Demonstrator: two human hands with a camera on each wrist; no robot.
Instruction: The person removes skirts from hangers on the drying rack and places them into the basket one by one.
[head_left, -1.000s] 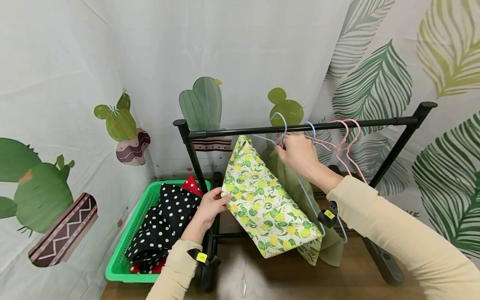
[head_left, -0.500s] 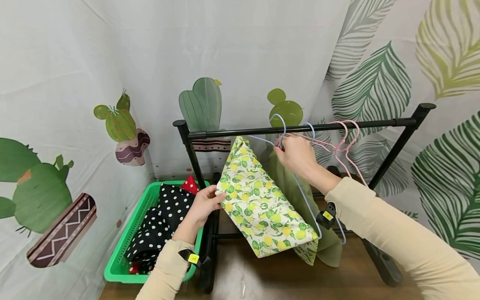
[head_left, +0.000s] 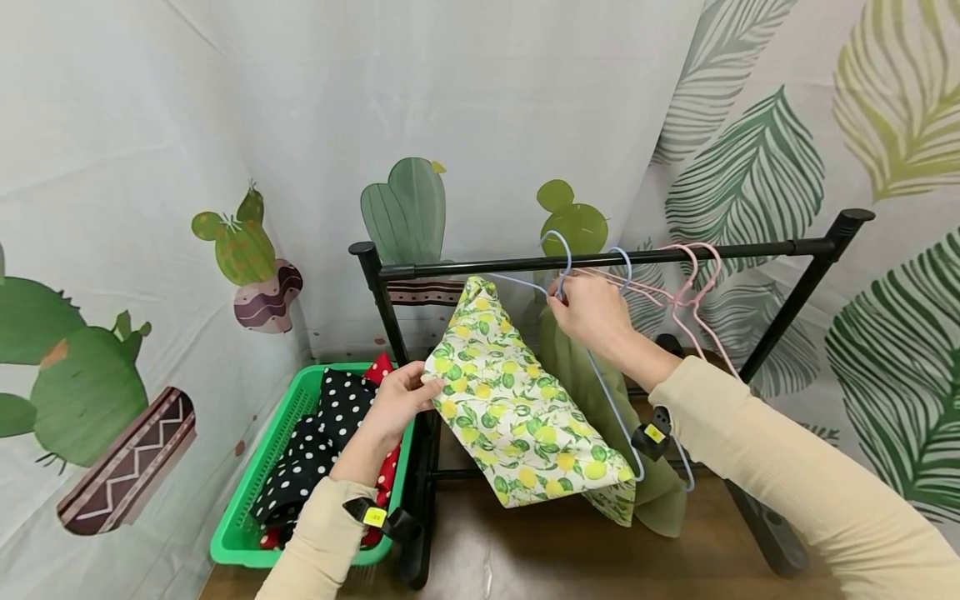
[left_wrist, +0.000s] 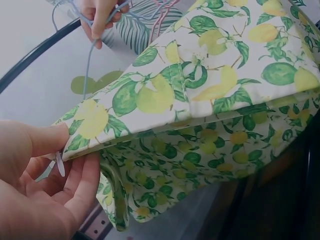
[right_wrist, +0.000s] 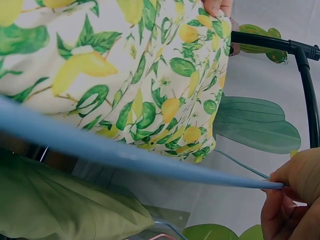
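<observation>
A white cloth with a lemon print drapes over a blue hanger on the black rail. My left hand pinches the cloth's left edge between thumb and fingers; in the left wrist view, that edge is folded, with the cloth's underside showing below. My right hand grips the hanger just under its hook, close below the rail. The right wrist view shows the hanger's blue arm running from the fingertips along the cloth. An olive green cloth hangs right behind on a second blue hanger.
The black rack's rail spans the middle, with pink hangers at its right. At left, a green basket holds black polka-dot cloth and red polka-dot cloth. A brown tabletop lies below.
My left hand has moved left, drawing the lemon-print cloth's left edge out with it. The right hand keeps its grip on the hanger, nearly still.
</observation>
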